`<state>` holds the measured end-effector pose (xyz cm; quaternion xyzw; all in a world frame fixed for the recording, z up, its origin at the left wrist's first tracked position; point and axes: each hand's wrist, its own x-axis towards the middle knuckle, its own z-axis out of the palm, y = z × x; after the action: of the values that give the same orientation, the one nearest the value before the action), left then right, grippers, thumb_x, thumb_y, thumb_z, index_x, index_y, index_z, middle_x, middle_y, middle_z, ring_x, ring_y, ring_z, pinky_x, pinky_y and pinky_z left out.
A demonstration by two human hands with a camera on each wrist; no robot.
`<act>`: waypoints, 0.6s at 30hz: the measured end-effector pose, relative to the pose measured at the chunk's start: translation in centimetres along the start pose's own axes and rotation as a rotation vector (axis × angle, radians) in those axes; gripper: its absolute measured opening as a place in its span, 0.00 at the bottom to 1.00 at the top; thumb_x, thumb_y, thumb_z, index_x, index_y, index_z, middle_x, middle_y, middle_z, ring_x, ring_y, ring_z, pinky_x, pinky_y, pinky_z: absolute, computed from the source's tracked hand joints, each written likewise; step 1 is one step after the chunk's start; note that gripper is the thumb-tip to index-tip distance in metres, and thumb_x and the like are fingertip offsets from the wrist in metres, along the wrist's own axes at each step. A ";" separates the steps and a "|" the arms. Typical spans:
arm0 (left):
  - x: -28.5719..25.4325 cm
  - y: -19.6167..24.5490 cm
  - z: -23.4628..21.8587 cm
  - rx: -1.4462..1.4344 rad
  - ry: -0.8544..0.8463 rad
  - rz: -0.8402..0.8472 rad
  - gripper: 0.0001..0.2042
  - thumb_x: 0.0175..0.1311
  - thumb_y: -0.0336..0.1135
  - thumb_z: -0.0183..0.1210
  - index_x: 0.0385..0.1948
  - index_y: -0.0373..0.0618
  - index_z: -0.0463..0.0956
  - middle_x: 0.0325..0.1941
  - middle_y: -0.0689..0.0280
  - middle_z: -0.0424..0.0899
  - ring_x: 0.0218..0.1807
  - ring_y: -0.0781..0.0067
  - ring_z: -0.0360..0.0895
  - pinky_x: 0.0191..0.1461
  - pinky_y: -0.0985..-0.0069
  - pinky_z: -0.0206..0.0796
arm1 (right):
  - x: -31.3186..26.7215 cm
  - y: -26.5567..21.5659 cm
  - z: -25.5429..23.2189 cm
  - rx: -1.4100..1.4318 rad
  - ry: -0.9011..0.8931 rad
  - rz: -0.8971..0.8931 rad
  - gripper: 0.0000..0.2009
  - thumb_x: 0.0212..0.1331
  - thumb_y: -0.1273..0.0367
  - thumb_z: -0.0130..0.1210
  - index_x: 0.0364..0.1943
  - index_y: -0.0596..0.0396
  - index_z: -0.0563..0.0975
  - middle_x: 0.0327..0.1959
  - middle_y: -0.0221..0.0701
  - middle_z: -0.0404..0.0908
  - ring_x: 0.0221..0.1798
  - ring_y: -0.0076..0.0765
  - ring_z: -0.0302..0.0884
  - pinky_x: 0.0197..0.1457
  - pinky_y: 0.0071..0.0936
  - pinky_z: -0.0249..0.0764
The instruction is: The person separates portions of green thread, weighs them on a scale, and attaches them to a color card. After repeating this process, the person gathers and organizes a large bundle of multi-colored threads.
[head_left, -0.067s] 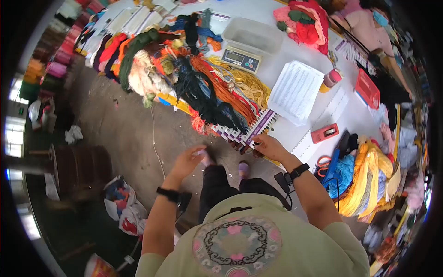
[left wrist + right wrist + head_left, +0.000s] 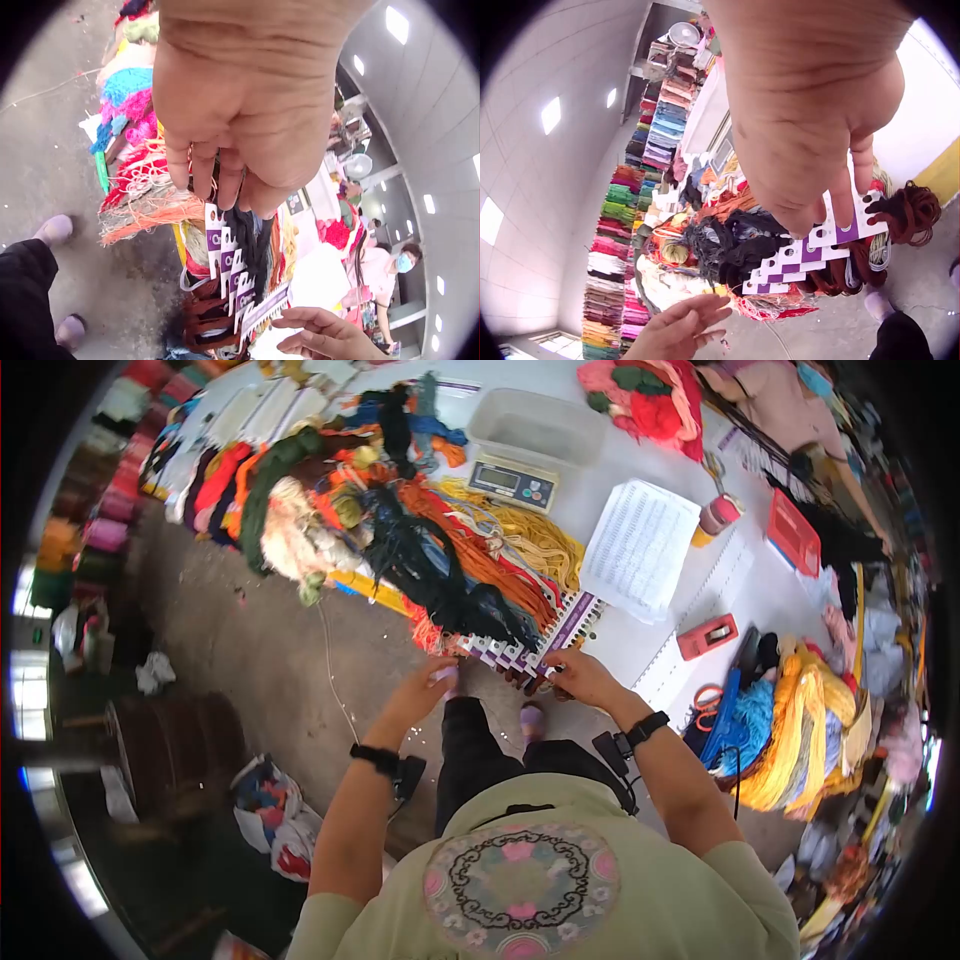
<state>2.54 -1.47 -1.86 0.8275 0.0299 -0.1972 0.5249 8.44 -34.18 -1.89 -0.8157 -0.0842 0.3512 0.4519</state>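
White cards with purple bands lie fanned at the near table edge, with yarn hanks threaded on them, among them dark green yarn and brown yarn. My right hand is at the near end of the cards; in the right wrist view that hand has its fingers extended over the top card, touching it. My left hand is by the cards' left end, fingers loosely bent and holding nothing visible; its fingers hang above the card ends in the left wrist view.
On the table are a digital scale, a clear bin, a printed sheet, a red box, scissors and yellow yarn. A masked person stands across it. White bags lie on the floor.
My left hand has moved a little up and right, closer to the card ends. My right hand has stayed at the near end of the cards. The head view has shifted slightly.
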 end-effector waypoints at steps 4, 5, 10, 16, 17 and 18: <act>12.1 -2.5 -4.6 -0.064 -0.109 0.105 0.19 0.61 0.28 0.58 0.55 0.45 0.72 0.54 0.63 0.77 0.49 0.73 0.75 0.50 0.76 0.69 | 6.6 -1.2 3.2 -0.027 0.060 0.092 0.17 0.54 0.70 0.56 0.50 0.55 0.75 0.44 0.39 0.79 0.45 0.42 0.77 0.50 0.36 0.73; 13.6 -2.4 -4.7 -0.064 -0.116 0.117 0.19 0.61 0.28 0.58 0.55 0.45 0.72 0.54 0.63 0.77 0.49 0.73 0.75 0.50 0.76 0.69 | 7.3 0.9 4.6 -0.087 0.182 -0.042 0.17 0.55 0.70 0.56 0.51 0.54 0.75 0.44 0.38 0.79 0.44 0.40 0.77 0.48 0.34 0.72; 20.9 -4.2 -8.6 0.228 0.030 0.303 0.17 0.60 0.31 0.57 0.53 0.44 0.73 0.47 0.59 0.81 0.42 0.65 0.80 0.47 0.73 0.72 | 10.3 0.1 7.5 -0.065 0.393 -0.033 0.18 0.50 0.73 0.61 0.48 0.50 0.74 0.44 0.39 0.73 0.49 0.46 0.72 0.52 0.35 0.70; 21.4 -4.7 -13.1 0.079 -0.167 0.212 0.15 0.63 0.33 0.55 0.52 0.45 0.74 0.43 0.59 0.83 0.42 0.70 0.81 0.47 0.75 0.71 | 11.6 -0.6 8.3 -0.066 0.440 0.164 0.15 0.49 0.73 0.63 0.42 0.51 0.73 0.39 0.37 0.70 0.41 0.41 0.71 0.46 0.33 0.71; 20.8 -4.1 -14.2 0.067 -0.179 0.125 0.15 0.63 0.33 0.55 0.52 0.44 0.74 0.42 0.59 0.83 0.42 0.70 0.81 0.47 0.75 0.71 | 11.7 -0.6 8.3 -0.085 0.443 0.171 0.15 0.49 0.72 0.63 0.42 0.52 0.72 0.38 0.37 0.70 0.41 0.40 0.71 0.45 0.32 0.71; 19.9 -3.8 -15.2 0.054 -0.192 0.035 0.15 0.63 0.32 0.55 0.52 0.44 0.74 0.42 0.59 0.83 0.42 0.71 0.81 0.46 0.75 0.71 | 11.5 -0.6 8.5 -0.103 0.445 0.181 0.15 0.49 0.72 0.63 0.41 0.52 0.72 0.38 0.37 0.70 0.40 0.39 0.71 0.45 0.32 0.72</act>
<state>24.33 10.48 -6.54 0.8189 -0.0404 -0.2673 0.5063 11.48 -22.88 -10.07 -0.8991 0.0728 0.1971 0.3840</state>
